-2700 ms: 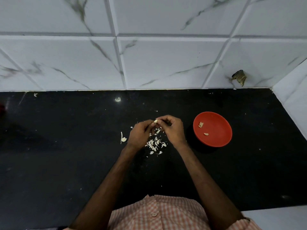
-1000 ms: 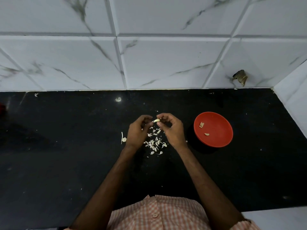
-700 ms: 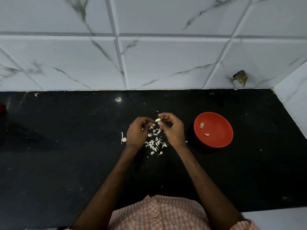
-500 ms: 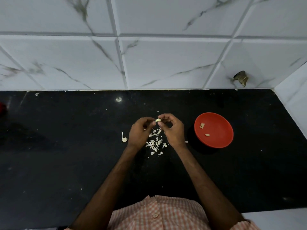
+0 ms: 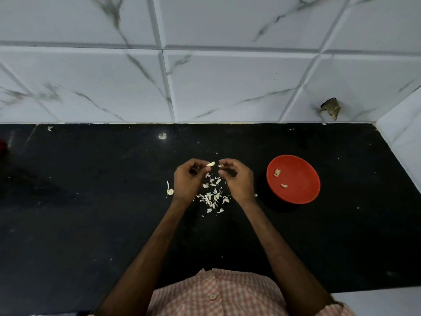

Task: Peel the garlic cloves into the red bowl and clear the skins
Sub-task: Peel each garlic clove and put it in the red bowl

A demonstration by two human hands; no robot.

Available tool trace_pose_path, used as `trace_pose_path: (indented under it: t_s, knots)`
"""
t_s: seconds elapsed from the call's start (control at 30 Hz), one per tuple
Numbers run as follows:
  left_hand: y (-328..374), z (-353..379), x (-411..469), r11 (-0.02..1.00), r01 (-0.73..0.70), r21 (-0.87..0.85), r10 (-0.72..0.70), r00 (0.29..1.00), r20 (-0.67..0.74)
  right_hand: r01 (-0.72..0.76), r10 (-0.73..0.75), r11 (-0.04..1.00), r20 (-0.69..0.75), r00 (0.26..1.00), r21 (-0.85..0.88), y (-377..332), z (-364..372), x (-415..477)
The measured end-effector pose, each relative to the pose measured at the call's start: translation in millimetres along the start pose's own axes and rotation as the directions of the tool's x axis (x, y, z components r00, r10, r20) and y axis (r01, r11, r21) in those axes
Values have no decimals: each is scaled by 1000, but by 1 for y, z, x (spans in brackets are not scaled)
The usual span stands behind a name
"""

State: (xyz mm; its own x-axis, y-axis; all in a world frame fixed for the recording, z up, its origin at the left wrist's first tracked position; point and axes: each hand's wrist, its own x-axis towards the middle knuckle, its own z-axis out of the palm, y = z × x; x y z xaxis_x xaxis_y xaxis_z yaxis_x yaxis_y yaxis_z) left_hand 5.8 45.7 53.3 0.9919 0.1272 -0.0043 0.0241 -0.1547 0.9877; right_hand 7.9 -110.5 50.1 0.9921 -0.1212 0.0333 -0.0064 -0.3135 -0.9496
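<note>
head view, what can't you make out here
Head view only:
Red thing: cut off by the left edge.
Garlic clove in the left hand: too small to tell if fully peeled.
Pale scrap at the right hand: mostly hidden by its fingertips.
Dark lump on the wall tile: too blurred to name.

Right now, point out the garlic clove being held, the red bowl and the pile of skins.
garlic clove [image 5: 210, 163]: head view, middle of the clove.
red bowl [image 5: 303, 176]: head view, bare inner floor.
pile of skins [image 5: 213, 197]: head view, middle of the pile.
</note>
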Motion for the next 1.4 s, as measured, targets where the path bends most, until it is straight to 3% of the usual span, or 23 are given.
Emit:
trace_pose_path:
  t_s: [0.07,0.2,0.3,0.4,0.57,0.8,0.97,1.4]
  knots:
    - [0,0,0,1000,0,-7,0,1000,2,-5,5,999,8,1000,-34,1,1,-1]
    - [0,-1,0,1000,4,-30,-4,1000,-2,29,-40,996,-144,989,-79,-2,1,0]
    - [1,-1,-1,999,4,-53,-5,1000,-6,40,-44,999,-164,985,-31,-4,0,4]
    - [1,0,-1,999,-8,-44,8,1000,2,30,-24,999,-126,992,45,-5,1,4]
    - [0,0,-1,998,-37,-45,39,998,56,-46,44,945,12,999,325,-12,7,0]
    - [6,2,-4,991,22,-129,-10,996,93,-146,149,846,35,988,513,-18,9,-1]
    - [6,5,-6,985,124,-120,-117,991,64,-168,172,816,45,984,553,-22,6,-4]
    - [3,18,-5,995,66,-75,-63,997,45,-230,275,752,23,961,618,-22,2,-4]
